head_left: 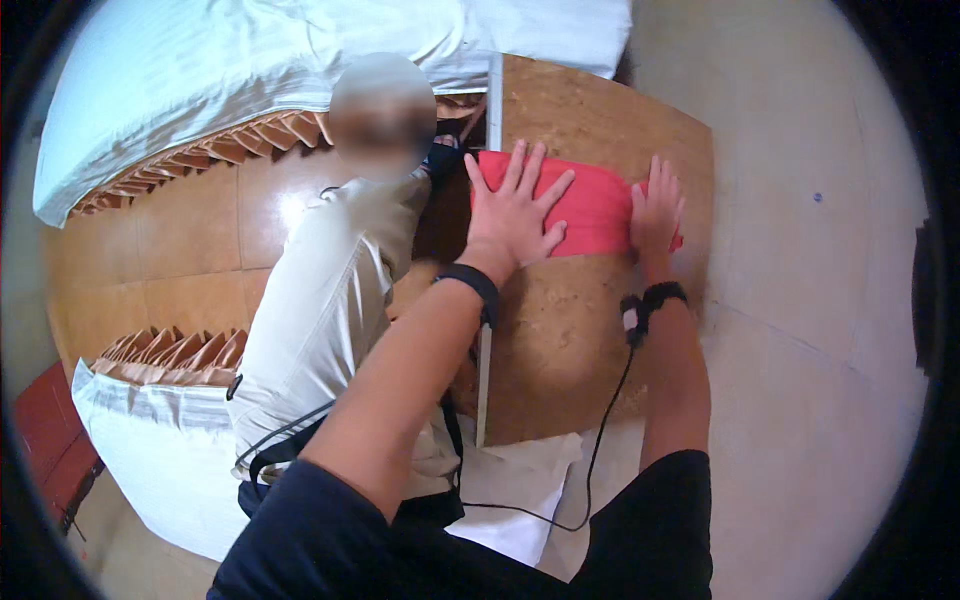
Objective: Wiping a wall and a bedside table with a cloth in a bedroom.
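Note:
A folded red cloth (593,215) lies flat on a brown wooden board or tabletop (570,345). My left hand (513,212) rests on the cloth's left part, palm down with the fingers spread. At its right end, my right hand (656,212) lies along the edge with the fingers stretched out. A bit of red shows past the right hand's outer side. Neither hand grips the cloth. Dark bands circle both wrists, and a black cable runs down from the right one.
White-covered surfaces with pleated brown skirting stand at the far left (250,60) and near left (150,440). My legs in beige trousers (320,300) stretch out left of the board. Tiled floor (800,300) lies to the right. A dark red object (55,430) sits at the left rim.

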`<state>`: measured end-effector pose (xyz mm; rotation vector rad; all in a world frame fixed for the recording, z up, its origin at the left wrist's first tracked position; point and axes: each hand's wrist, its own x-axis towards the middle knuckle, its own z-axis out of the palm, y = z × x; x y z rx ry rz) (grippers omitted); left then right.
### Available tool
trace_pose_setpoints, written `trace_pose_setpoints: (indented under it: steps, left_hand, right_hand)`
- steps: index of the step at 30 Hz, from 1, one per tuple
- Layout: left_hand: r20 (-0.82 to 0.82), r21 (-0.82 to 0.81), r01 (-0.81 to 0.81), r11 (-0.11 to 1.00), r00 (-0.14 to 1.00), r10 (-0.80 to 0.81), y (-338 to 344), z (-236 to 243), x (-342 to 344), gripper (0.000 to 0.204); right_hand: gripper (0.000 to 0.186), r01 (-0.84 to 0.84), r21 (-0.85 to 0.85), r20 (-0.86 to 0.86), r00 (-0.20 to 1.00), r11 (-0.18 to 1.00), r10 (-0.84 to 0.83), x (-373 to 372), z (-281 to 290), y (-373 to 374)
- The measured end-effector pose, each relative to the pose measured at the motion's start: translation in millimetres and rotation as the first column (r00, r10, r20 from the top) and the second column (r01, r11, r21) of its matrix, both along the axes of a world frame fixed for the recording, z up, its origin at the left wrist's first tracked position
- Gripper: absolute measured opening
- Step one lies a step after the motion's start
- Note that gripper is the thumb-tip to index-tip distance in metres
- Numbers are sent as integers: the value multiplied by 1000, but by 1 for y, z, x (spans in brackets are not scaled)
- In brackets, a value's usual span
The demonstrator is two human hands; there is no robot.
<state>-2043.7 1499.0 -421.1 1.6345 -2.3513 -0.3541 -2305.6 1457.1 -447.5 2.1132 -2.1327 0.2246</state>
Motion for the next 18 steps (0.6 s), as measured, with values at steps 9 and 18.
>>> trace_pose_setpoints:
  steps: [9,18]
  left_hand:
    - [-4,-105,280,954,959,-282,71,-10,-15,56]
    - [0,-91,617,781,785,-620,117,-33,-8,60]
  right_hand:
    - [65,299,-69,58,954,952,-295,-7,-6,164]
    - [54,280,-74,151,952,957,-267,5,-28,266]
